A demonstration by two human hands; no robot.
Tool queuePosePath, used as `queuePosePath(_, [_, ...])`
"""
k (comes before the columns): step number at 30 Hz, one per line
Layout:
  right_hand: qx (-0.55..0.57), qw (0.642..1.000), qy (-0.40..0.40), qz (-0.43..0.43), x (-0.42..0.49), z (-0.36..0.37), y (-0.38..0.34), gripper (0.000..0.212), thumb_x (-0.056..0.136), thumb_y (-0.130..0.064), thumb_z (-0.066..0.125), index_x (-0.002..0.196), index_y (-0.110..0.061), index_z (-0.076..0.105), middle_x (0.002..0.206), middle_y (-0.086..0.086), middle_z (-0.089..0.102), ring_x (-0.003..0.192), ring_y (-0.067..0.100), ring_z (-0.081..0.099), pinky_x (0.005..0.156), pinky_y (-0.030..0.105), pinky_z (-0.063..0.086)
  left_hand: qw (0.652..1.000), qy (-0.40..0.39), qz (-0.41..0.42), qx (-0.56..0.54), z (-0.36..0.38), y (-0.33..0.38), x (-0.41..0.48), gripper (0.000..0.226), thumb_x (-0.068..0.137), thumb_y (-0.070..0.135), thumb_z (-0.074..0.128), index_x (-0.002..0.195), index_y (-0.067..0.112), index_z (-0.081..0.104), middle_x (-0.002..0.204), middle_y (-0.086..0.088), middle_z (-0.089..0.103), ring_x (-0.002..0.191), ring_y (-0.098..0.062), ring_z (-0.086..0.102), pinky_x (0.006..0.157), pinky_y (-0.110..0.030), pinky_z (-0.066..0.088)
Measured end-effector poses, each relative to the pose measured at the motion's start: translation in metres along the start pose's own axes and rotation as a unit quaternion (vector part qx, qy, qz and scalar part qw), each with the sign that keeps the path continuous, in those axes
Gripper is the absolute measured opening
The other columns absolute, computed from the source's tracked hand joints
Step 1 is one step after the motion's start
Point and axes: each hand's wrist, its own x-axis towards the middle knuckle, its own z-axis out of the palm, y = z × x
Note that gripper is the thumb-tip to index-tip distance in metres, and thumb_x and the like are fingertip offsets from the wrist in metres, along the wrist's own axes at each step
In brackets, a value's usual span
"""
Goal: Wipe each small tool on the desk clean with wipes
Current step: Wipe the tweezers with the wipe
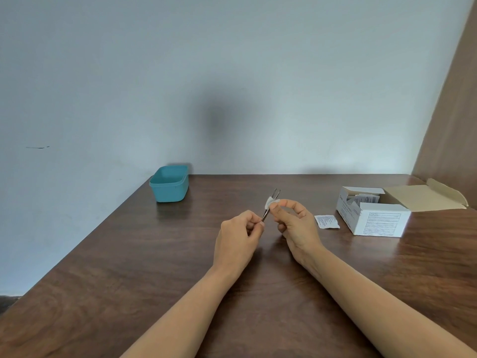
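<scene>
Item: slim metal tweezers [271,204], frame centre, above desk | left hand [238,235] pinches lower end | right hand [293,219] pinches folded white wipe [271,201] around shaft | likely light, stiff, slippery; hold near lower end.

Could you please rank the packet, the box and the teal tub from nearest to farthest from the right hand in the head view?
1. Packet: lying flat just right of the right hand.
2. Box: farther right, past the packet, flap open.
3. Teal tub: far left, at the back, across from both hands.
</scene>
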Motion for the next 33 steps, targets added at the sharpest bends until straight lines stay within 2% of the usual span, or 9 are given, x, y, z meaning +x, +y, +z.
queuePosePath(6, [-0.017, 1.000, -0.014, 0.009, 0.0030, -0.0011, 0.0028, 0.003, 0.081, -0.008, 0.071, 0.081, -0.010, 0.070, 0.069, -0.001, 0.057, 0.061, 0.007, 0.043, 0.054, 0.018, 0.035, 1.000, -0.009, 0.016, 0.005, 0.0017, 0.0008, -0.0003, 0.007, 0.086, 0.024, 0.064, 0.079, 0.024, 0.067, 0.063, 0.012, 0.065, 0.066, -0.005, 0.062, 0.067, -0.033, 0.055])
queuePosePath(9, [-0.093, 0.995, -0.045, -0.008, 0.0016, -0.0025, 0.0031, 0.005, 0.080, -0.011, 0.073, 0.076, -0.011, 0.071, 0.065, -0.003, 0.058, 0.059, 0.007, 0.043, 0.055, 0.019, 0.035, 1.000, -0.008, 0.026, 0.000, 0.0008, -0.0005, 0.0001, 0.007, 0.087, 0.021, 0.064, 0.081, 0.021, 0.069, 0.065, 0.008, 0.066, 0.066, -0.008, 0.062, 0.067, -0.033, 0.053])
queuePosePath(12, [-0.164, 0.984, -0.069, -0.026, -0.0011, -0.0005, 0.0037, 0.011, 0.080, -0.016, 0.074, 0.073, -0.008, 0.071, 0.063, -0.001, 0.058, 0.054, 0.002, 0.045, 0.055, 0.018, 0.036, 1.000, -0.002, 0.026, -0.011, -0.0006, -0.0032, 0.0017, 0.007, 0.087, 0.018, 0.065, 0.083, 0.019, 0.070, 0.067, 0.010, 0.067, 0.068, -0.004, 0.063, 0.067, -0.026, 0.053])
queuePosePath(17, [-0.184, 0.980, -0.075, -0.019, 0.0011, -0.0014, 0.0034, 0.014, 0.079, -0.019, 0.076, 0.072, -0.009, 0.072, 0.065, 0.005, 0.056, 0.056, 0.005, 0.044, 0.056, 0.021, 0.037, 1.000, -0.003, 0.026, -0.016, -0.0009, -0.0033, 0.0026, 0.007, 0.087, 0.015, 0.065, 0.083, 0.016, 0.071, 0.063, 0.017, 0.063, 0.069, 0.002, 0.061, 0.065, -0.015, 0.047])
queuePosePath(25, [-0.209, 0.971, -0.116, 0.007, 0.0038, -0.0034, 0.0008, 0.010, 0.079, -0.017, 0.075, 0.073, -0.009, 0.072, 0.067, 0.005, 0.059, 0.059, 0.006, 0.045, 0.057, 0.019, 0.037, 0.999, -0.002, 0.031, -0.016, -0.0021, -0.0051, 0.0026, 0.005, 0.087, 0.016, 0.068, 0.084, 0.017, 0.071, 0.065, 0.017, 0.063, 0.069, 0.005, 0.060, 0.065, -0.015, 0.048])
queuePosePath(28, [-0.199, 0.975, -0.094, -0.001, 0.0011, -0.0034, 0.0007, 0.010, 0.080, -0.014, 0.073, 0.071, -0.010, 0.071, 0.061, -0.001, 0.058, 0.058, 0.005, 0.045, 0.058, 0.019, 0.038, 0.999, -0.012, 0.034, -0.014, -0.0011, -0.0049, 0.0036, 0.005, 0.087, 0.017, 0.067, 0.084, 0.016, 0.071, 0.065, 0.014, 0.065, 0.067, 0.001, 0.061, 0.065, -0.017, 0.049])
queuePosePath(33, [-0.143, 0.987, -0.030, -0.074, -0.0040, 0.0017, 0.0050, 0.026, 0.086, -0.011, 0.067, 0.060, -0.012, 0.063, 0.045, -0.014, 0.046, 0.045, 0.000, 0.040, 0.050, 0.012, 0.035, 0.998, -0.037, 0.036, -0.019, 0.0007, -0.0013, 0.0039, 0.006, 0.087, 0.019, 0.067, 0.082, 0.015, 0.067, 0.068, 0.003, 0.068, 0.066, -0.012, 0.061, 0.065, -0.024, 0.050])
